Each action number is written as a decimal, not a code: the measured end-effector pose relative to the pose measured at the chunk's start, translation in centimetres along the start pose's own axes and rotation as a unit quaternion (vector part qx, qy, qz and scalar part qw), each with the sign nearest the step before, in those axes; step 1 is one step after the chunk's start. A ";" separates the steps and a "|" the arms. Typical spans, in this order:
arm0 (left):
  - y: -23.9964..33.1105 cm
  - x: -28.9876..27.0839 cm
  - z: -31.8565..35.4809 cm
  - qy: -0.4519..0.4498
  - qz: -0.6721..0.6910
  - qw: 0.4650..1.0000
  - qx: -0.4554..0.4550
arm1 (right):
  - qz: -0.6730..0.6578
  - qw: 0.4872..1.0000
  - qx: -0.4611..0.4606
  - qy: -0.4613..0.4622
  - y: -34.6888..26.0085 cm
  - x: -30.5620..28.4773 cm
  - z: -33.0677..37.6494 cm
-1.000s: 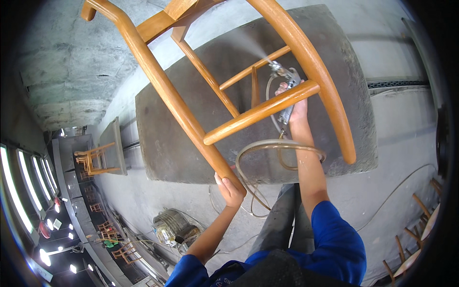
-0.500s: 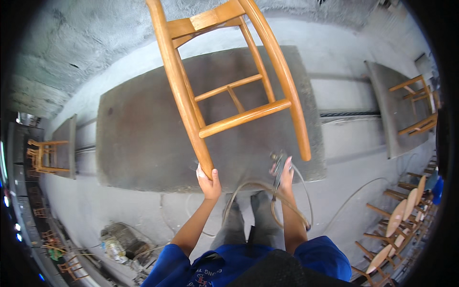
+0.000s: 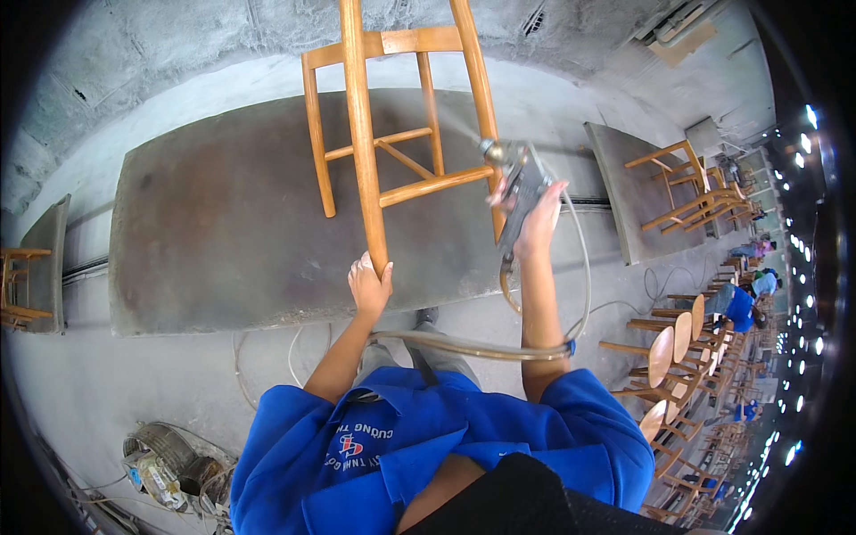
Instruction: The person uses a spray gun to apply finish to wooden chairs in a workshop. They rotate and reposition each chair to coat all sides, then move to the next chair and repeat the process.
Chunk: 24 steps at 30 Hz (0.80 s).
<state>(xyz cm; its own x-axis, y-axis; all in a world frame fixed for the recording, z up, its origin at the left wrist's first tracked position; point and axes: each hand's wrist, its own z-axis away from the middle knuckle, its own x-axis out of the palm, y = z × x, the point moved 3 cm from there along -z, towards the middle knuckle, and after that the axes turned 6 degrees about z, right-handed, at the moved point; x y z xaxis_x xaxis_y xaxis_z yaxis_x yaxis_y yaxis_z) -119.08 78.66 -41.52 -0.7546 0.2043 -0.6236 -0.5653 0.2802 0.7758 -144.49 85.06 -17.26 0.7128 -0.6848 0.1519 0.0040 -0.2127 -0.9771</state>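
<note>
A varnished wooden chair frame (image 3: pixel 363 134) tilts up over a dark, worn board (image 3: pixel 205 223). Wrapped round the lower end of its left leg is my left hand (image 3: pixel 368 283). My right hand (image 3: pixel 537 218) grips a spray gun (image 3: pixel 523 178), raised beside the frame's right leg, its nozzle directed up and left. A faint mist shows just off the nozzle, near that leg. Hoses (image 3: pixel 473 346) run from the gun past my right forearm, bundled by a blue tie. The gun partly covers the right leg.
Another board with wooden chair frames (image 3: pixel 682 178) stands at the right, and one with a chair frame (image 3: pixel 27 283) at the left. Rows of chair parts (image 3: pixel 664 357) and people (image 3: pixel 740 308) are farther right. Cans and a coil (image 3: pixel 169 459) lie on the floor at lower left.
My right hand has lifted the spray gun from low near the board's edge to beside the right leg. The chair frame has turned, and the whole view has shifted; my left hand keeps its hold.
</note>
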 end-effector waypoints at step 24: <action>-5.2 -1.0 2.1 -0.371 -0.137 0.913 -0.098 | 0.108 0.962 -0.249 0.008 -22.1 2.1 -0.3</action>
<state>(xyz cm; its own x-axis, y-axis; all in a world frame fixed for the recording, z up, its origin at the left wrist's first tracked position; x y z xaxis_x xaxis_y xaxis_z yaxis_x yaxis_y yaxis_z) -114.73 78.99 -45.15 -0.1833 0.7514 -0.6339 -0.8030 0.2575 0.5375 -143.24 88.10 4.68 0.6488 -0.7598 -0.0408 -0.4825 -0.3694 -0.7942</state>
